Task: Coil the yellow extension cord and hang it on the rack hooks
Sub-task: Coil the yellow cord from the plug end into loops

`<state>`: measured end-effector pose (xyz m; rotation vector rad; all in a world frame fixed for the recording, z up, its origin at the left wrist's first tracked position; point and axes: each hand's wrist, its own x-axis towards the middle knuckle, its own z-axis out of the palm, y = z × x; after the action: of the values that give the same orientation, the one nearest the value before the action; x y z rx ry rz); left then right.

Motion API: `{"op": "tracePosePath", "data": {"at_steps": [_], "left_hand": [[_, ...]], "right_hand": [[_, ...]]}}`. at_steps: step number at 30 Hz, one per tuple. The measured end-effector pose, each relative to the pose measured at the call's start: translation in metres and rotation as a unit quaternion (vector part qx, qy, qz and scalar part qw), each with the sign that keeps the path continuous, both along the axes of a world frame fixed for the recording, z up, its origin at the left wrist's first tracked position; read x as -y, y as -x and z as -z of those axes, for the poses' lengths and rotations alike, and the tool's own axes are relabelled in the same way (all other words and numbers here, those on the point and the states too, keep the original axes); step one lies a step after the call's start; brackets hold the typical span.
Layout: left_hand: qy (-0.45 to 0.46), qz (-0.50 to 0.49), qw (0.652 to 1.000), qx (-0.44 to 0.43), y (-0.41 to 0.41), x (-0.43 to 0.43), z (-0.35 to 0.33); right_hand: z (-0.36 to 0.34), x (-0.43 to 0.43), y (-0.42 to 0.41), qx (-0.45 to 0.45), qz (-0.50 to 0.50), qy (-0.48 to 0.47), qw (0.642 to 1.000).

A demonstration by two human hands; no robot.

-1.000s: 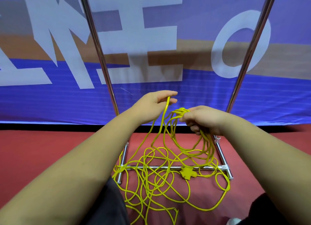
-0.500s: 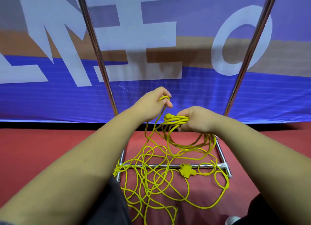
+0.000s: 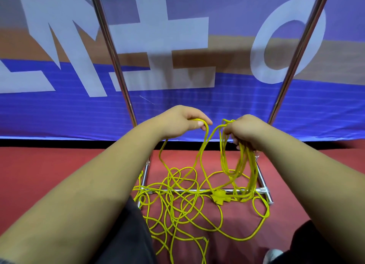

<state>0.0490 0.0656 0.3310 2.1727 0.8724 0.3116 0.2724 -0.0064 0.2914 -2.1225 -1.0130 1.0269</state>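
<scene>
Yellow extension cord (image 3: 246, 168) is mostly down on the red floor (image 3: 49, 168), a loose tangle sprawled across the bottom crossbar of the rack (image 3: 113, 52), between its two uprights and close to the floor's far edge, where the blue banner (image 3: 197, 113) stands. My right grip (image 3: 245, 131) is curled round a bunch of gathered loops, and they hang down to the crossbar. My left grip (image 3: 181, 121) pinches a single strand between thumb and fingers, just beside the right one and apart from it; that strand drops into the tangle. The plug block (image 3: 218, 196) lies against the crossbar, under the hanging loops. A loose cord end shows low in the pile, I think, though it's too small to be sure.
</scene>
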Motion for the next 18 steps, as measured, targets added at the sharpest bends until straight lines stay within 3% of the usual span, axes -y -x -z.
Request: {"op": "tracePosePath", "data": {"at_steps": [4,7,10,15,18], "left_hand": [[0.041,0.054,0.997,0.034,-0.003,0.004,0.001],[0.083,0.048,0.99,0.106,-0.01,0.002,0.006],[0.051,0.013,0.989,0.141,-0.015,0.0,0.009],[-0.063,-0.051,0.991,0.106,-0.015,-0.011,0.014],[-0.044,-0.082,0.994,0.063,-0.009,-0.022,0.024]], "right_hand": [[0.0,-0.003,0.004,-0.163,-0.027,-0.028,0.986],[-0.002,-0.002,0.014,-0.224,-0.1,-0.038,0.969],[-0.002,-0.003,0.024,-0.289,-0.096,-0.05,0.951],[-0.003,-0.005,0.034,-0.349,-0.035,-0.056,0.935],[-0.005,-0.005,0.039,-0.345,-0.04,-0.056,0.936]]}}
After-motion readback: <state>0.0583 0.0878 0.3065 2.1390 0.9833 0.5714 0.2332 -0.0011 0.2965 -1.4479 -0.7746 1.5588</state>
